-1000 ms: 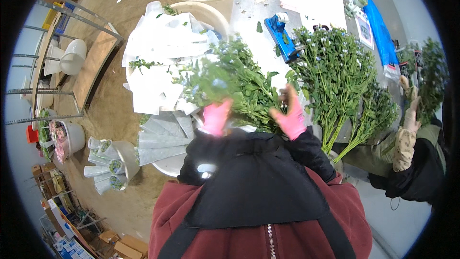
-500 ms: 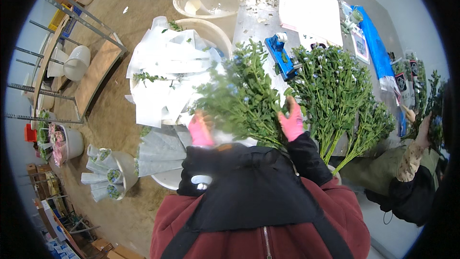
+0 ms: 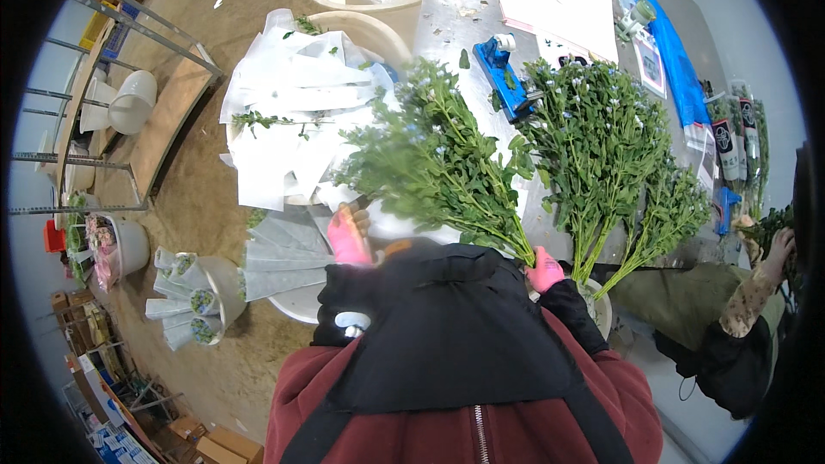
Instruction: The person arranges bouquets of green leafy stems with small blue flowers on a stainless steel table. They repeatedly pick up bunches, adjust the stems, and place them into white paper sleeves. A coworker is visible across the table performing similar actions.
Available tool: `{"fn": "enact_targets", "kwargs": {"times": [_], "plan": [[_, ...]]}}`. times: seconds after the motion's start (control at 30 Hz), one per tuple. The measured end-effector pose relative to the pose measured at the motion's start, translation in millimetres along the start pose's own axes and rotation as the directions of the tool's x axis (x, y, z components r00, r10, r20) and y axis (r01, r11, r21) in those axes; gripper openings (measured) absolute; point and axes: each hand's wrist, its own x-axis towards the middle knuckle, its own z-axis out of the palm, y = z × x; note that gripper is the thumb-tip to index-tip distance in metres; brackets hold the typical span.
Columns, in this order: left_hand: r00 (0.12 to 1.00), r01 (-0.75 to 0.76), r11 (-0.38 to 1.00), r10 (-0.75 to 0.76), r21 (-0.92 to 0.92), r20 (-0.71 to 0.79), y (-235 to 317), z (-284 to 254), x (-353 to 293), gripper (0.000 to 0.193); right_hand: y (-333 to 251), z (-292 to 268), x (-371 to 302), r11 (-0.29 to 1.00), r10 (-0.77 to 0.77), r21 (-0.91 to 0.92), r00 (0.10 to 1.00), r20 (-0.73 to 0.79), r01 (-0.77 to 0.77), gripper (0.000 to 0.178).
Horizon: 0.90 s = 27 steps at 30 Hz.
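My right hand [image 3: 545, 271], in a pink glove, is closed round the stem ends of a leafy green bunch [image 3: 468, 167] with small pale blue flowers. The bunch slants up and left over the metal table, its left part blurred. My left hand [image 3: 349, 236], also pink-gloved, is beside the lower left edge of the foliage with its fingers stretched upward and apart. Right of the held bunch, more blue-flowered stems [image 3: 597, 142] lie with their cut ends toward me. A blue tape dispenser [image 3: 503, 86] stands between the foliage tops.
White wrapping sheets [image 3: 296, 112] are heaped at left before a large tub [image 3: 369, 30]. Paper-wrapped bunches [image 3: 185, 296] stand in a white bucket [image 3: 225, 296]. A metal rack [image 3: 176, 120] stands farther left. At right, another person's hand [image 3: 780, 253] is near greenery.
My right hand has moved down and right from the foliage onto the stem ends and closed there. The bunch has straightened out along the slant. My left hand has shifted slightly left.
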Motion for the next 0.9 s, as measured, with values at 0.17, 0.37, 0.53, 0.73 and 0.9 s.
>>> {"fn": "enact_targets", "kwargs": {"times": [0.17, 0.37, 0.53, 0.73, 0.9], "plan": [[0.999, 0.035, 0.961, -0.041, 0.274, 0.016, 6, 55, -7, 0.023, -39, -56, -4, 0.991, -0.089, -0.113, 0.976, -0.198, 0.068, 0.05], [0.915, 0.145, 0.895, -0.284, 0.421, 0.287, -9, 90, -23, 0.024, -143, -109, 66, 0.816, -0.405, 0.106, 0.693, -0.597, 0.568, 0.022], [0.852, 0.174, 0.828, -0.398, 0.532, 0.34, -16, 87, -35, 0.026, -212, -127, 142, 0.805, -0.461, 0.003, 0.628, -0.627, 0.594, 0.017], [0.906, 0.261, 0.857, -0.376, 0.445, 0.193, 0, 72, -26, 0.024, -218, -139, 184, 0.928, -0.372, -0.089, 0.875, -0.309, 0.362, 0.027], [0.923, 0.262, 0.888, -0.344, 0.377, 0.171, 4, 59, -18, 0.029, -225, -144, 193, 0.926, -0.331, -0.256, 0.924, -0.192, 0.279, 0.032]]}}
